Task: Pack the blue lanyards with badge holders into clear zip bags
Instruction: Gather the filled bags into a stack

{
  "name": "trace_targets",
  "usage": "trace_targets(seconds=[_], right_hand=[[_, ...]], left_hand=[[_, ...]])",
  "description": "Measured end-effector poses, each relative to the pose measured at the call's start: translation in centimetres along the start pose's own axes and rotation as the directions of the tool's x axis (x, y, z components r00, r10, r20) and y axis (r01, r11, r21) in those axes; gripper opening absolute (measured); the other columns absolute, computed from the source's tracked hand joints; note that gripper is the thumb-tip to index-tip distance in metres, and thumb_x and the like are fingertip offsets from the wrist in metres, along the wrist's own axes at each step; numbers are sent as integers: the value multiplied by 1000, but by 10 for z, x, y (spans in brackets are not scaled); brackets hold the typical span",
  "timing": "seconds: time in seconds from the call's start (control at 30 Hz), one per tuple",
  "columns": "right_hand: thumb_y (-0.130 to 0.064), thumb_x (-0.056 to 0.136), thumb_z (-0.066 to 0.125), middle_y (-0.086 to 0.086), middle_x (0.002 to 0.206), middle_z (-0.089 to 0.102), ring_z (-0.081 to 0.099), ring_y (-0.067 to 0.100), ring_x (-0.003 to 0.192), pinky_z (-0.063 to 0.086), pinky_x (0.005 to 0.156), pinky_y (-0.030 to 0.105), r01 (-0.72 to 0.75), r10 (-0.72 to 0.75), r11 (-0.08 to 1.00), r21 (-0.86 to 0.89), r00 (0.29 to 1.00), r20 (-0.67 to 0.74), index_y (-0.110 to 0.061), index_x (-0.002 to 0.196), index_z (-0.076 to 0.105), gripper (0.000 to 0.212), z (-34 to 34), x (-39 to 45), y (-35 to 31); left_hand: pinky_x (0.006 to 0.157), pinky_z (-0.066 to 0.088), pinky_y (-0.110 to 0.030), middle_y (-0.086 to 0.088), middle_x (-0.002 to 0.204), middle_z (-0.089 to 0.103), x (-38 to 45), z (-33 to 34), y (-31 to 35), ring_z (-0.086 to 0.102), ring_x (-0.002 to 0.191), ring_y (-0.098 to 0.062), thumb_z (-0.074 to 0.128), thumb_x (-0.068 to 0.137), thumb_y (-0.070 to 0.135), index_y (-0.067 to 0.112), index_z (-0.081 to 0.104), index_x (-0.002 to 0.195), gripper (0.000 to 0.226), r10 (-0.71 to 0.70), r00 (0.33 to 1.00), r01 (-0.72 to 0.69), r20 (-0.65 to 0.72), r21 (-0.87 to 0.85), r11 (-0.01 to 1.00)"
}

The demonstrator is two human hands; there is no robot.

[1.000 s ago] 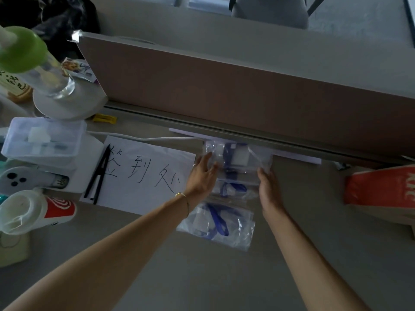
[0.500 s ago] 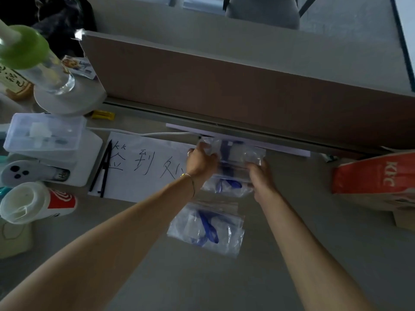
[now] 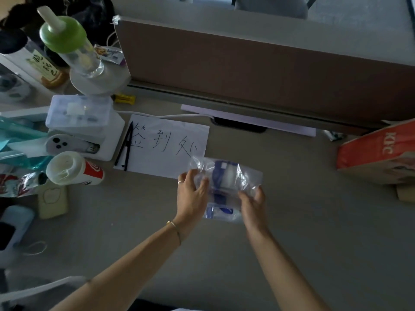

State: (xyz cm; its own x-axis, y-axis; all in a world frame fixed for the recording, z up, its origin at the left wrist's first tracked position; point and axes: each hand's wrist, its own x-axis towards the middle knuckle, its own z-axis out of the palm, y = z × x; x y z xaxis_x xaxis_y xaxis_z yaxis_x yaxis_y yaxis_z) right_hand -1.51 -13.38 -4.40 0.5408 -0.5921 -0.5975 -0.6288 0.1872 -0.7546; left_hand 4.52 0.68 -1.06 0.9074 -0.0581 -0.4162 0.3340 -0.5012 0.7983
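Both hands hold filled zip bags above the worktop, near the middle of the view. The left hand grips the upper zip bag at its nine o'clock edge; the right hand pinches its five o'clock corner. A blue lanyard with a badge holder sits inside. A second packed bag hangs just beneath. At least two look packed; whether they are sealed is hard to tell, and no loose lanyards show.
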Motion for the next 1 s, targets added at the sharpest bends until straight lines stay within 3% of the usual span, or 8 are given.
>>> trace_targets(seconds=[0.1,0.23,0.33,0.4,0.5,0.63,0.8,1.0], right_hand=[[-26,70,63,15,115,61,60,35,105,48,96,41,44,-47,993,-107,998,-29,-2,119,58,55,4,-2,12],[-19,65,81,24,151,32,33,39,137,32,110,47,162,-222,843,-512,973,-56,-12,151,30,100,-4,-3,11],[-15,69,79,16,164,12,14,36,149,24,116,53,360,-388,622,-696,913,125,-32,151,36,94,-10,9,-3],[-16,74,75,16,158,32,28,37,145,29,116,49,528,-502,507,-682,824,265,-25,133,61,61,-6,30,-22],[-23,86,69,13,145,51,46,34,134,37,110,42,590,-433,420,-690,798,419,-18,131,62,46,17,66,-54],[-45,86,69,14,147,43,45,36,133,40,109,41,538,-93,287,-793,839,536,-23,149,40,73,41,94,-64],[-40,85,66,20,138,48,49,40,126,43,105,38,542,8,272,-795,825,565,-25,138,54,56,35,85,-54],[-59,72,50,8,113,69,62,30,109,49,98,42,413,90,584,-699,823,561,-31,91,71,40,18,58,-34]], left_hand=[[99,37,-28,-3,144,35,-1,5,-15,43,127,-22,54,98,28,24,53,132,34,-17,1000,17,13,47,999],[120,24,-47,-1,163,-1,-16,6,-30,14,149,-30,62,92,41,31,16,155,78,-301,932,292,-201,-74,953],[111,35,-57,-15,160,15,-32,10,-40,31,140,-42,77,74,55,26,12,156,108,-794,604,698,-61,-442,564],[95,44,-63,-12,154,29,-47,16,-43,43,125,-41,78,63,65,25,25,153,111,-864,475,804,165,-479,351],[85,49,-59,-12,134,46,-63,30,-48,54,106,-33,73,71,69,21,52,131,81,-749,514,826,419,-478,299],[60,55,-35,-8,96,73,-50,44,-45,71,77,-23,76,55,78,14,59,125,97,-617,637,756,461,-532,382],[69,58,-58,-13,126,63,-15,83,-81,72,93,-40,92,35,66,26,47,136,118,-697,610,693,376,-681,238],[46,56,-38,-13,122,66,-22,66,-48,70,98,-32,68,82,48,16,50,133,63,-654,650,660,386,-713,236]])
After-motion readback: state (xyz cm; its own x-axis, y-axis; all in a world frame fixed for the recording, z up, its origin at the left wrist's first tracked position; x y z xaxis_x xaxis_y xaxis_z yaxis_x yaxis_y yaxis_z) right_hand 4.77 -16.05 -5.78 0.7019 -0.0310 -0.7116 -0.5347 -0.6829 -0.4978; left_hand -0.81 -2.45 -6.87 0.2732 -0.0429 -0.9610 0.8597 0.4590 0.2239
